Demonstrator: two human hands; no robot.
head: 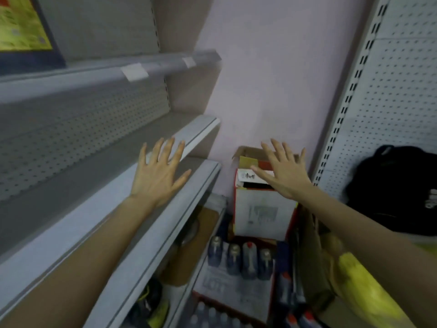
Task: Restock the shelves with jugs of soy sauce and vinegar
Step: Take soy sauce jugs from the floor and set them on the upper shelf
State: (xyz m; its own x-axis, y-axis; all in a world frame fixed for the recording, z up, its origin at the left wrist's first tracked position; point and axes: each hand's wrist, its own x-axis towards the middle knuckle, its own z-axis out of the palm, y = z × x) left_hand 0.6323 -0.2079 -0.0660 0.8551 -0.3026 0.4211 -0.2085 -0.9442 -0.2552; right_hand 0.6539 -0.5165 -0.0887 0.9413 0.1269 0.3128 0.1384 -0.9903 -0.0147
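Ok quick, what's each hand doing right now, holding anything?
Left hand: open, fingers spread, holding nothing.
Right hand: open, fingers spread, holding nothing.

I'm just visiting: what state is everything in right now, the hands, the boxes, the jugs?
left hand: open, fingers spread, holding nothing.
right hand: open, fingers spread, holding nothing.
jugs: upright, capped, standing in a row in the floor carton.
floor carton: open at the top.
cardboard box: top flaps open, beyond the jugs.
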